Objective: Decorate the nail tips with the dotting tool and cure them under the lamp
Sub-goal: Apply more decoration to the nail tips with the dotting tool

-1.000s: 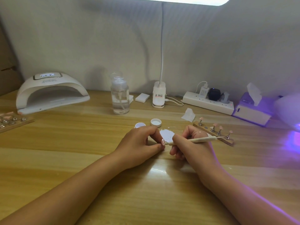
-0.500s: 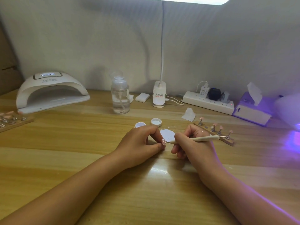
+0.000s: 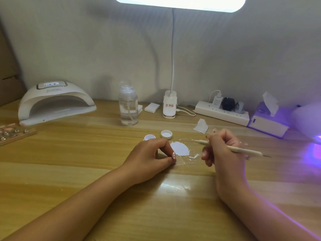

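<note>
Pale wood-grain table [image 3: 86, 162] runs back to a grey wall, lit from above by a bright desk lamp. Near the middle, the left hand [image 3: 149, 159] rests on the table and pinches a nail tip [image 3: 173, 155] between thumb and forefinger. The nail tip is small and pale pink with a few white dots on it, and it sits just at the edge of a smeared white patch of paint [image 3: 179, 148].

To the right, the right hand [image 3: 224, 150] has its fingers curled round the dotting tool [image 3: 246, 150], a slim cream stick with a fine metal point at each end. One point aims left, above and to the right of the paint and apart from the nail tip.

Two small white caps [image 3: 166, 134] lie just behind the left hand. The white curing lamp [image 3: 55, 103] stands at the far left, mouth open toward the table, with a wooden board [image 3: 15, 133] of small holders in front of it. A clear pump bottle [image 3: 128, 108], a power strip [image 3: 222, 113] and a tissue box [image 3: 267, 122] line the back, and purple light spills in from the right edge.
</note>
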The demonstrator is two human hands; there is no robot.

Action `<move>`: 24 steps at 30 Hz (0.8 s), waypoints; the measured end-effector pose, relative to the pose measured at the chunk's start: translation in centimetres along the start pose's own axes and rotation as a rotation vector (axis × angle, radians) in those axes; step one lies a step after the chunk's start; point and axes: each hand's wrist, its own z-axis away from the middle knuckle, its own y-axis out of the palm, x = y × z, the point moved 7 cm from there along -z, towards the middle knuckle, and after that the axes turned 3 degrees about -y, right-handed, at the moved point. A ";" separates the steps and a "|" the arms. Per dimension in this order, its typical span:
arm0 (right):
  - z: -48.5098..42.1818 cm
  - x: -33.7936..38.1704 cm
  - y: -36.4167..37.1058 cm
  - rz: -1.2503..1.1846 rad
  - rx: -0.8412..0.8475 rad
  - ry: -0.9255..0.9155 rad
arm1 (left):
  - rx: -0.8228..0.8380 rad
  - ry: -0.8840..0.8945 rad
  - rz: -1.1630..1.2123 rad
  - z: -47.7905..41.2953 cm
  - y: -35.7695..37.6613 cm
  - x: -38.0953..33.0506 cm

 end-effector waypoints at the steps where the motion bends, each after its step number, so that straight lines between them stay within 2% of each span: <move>1: -0.2 0.5 -0.3 -0.001 -0.032 -0.044 | 0.000 -0.005 0.005 0.0 0.0 0.1; 3: -0.8 1.2 -0.7 0.045 -0.054 -0.109 | 0.002 -0.013 0.014 0.0 0.0 0.1; 5: -1.3 1.6 -0.8 0.157 -0.005 -0.161 | 0.006 -0.021 0.027 0.1 0.0 0.1; 10: -1.2 0.8 0.2 0.818 0.295 -0.382 | -0.014 -0.047 0.091 0.1 -0.2 0.4; 12: -1.1 0.0 0.2 1.005 0.365 -0.421 | -0.022 -0.046 0.106 0.1 -0.2 0.4; 18: -1.6 -1.2 -0.1 1.247 0.419 -0.481 | -0.024 -0.031 0.133 0.1 -0.2 0.4; 24: -1.4 -1.5 0.1 1.364 0.469 -0.556 | -0.039 -0.030 0.160 0.0 -0.4 0.3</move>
